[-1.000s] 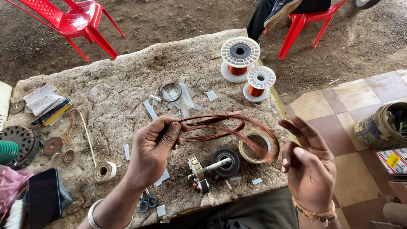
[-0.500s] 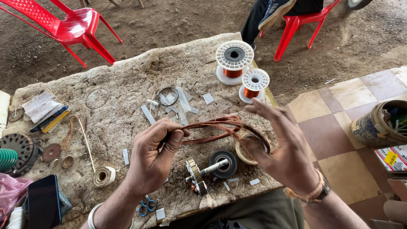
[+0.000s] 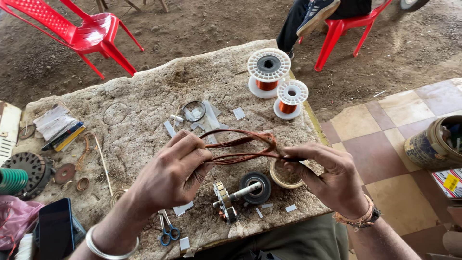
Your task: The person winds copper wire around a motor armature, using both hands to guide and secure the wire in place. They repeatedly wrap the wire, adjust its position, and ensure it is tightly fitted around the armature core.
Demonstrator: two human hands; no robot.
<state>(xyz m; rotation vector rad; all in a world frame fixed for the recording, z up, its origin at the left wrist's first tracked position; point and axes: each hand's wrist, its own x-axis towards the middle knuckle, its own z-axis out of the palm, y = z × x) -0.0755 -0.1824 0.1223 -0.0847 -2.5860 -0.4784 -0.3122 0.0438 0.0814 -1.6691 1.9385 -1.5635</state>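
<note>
Centre of frame, left hand and right hand each pinching a copper wire coil — stretched between them, above stone slab

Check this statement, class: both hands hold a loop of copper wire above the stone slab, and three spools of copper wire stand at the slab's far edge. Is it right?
Not quite. The head view shows two spools, the larger spool and the smaller spool, not three. The rest stands: the left hand and right hand hold the copper wire loop above the stone slab.

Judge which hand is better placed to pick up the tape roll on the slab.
Right, probably. The right hand pinches the copper coil directly above the tape roll; the left hand grips the coil's far end, across the rotor.
</note>
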